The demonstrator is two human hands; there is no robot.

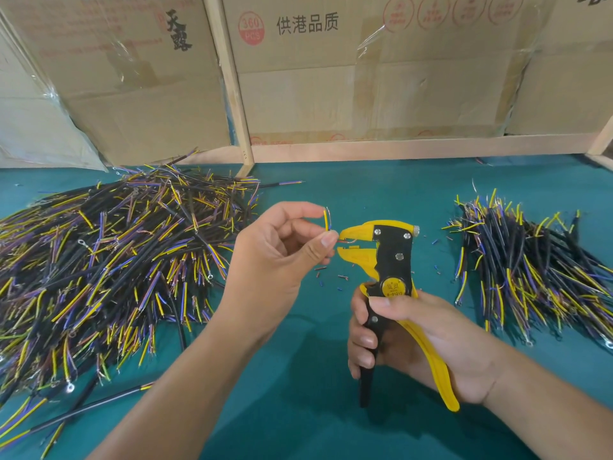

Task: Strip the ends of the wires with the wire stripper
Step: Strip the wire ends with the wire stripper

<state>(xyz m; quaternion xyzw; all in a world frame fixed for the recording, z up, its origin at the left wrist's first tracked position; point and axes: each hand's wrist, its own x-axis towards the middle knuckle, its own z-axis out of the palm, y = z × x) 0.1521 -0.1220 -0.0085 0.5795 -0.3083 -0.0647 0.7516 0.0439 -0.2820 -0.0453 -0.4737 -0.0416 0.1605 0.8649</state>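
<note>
Setting: a teal-covered bench (315,410) was backed by taped cardboard cartons (381,78) set behind a pale wooden frame (232,94).

Stock, left: a large heap of cables (109,260) — black-sheathed, with yellow, blue and purple cores — was spread over the left of the bench. Stock, right: a smaller pile (530,270) of the same cables was laid well apart from it. Debris: short insulation offcuts (331,277) were scattered on the cloth between the two, below the tool's head.

Item in work: one wire end (326,219) was pinched between thumb and fingertips of the left hand (275,257); a yellow core stood upright above the pinch, while a thin core was fed sideways into the tool's mouth.

Tool: the wire stripper (388,260) — yellow and black — was gripped about its handles by the right hand (414,336), fingers curled round. The jaws were seen slightly parted, with the core between them.

Step, as judged: stripping of one core was in hand. It would be done well if the core were kept straight and seated squarely in the jaws, the pinch held firm close to the mouth, and the handles squeezed fully in one steady stroke, so that strands were not nicked.
</note>
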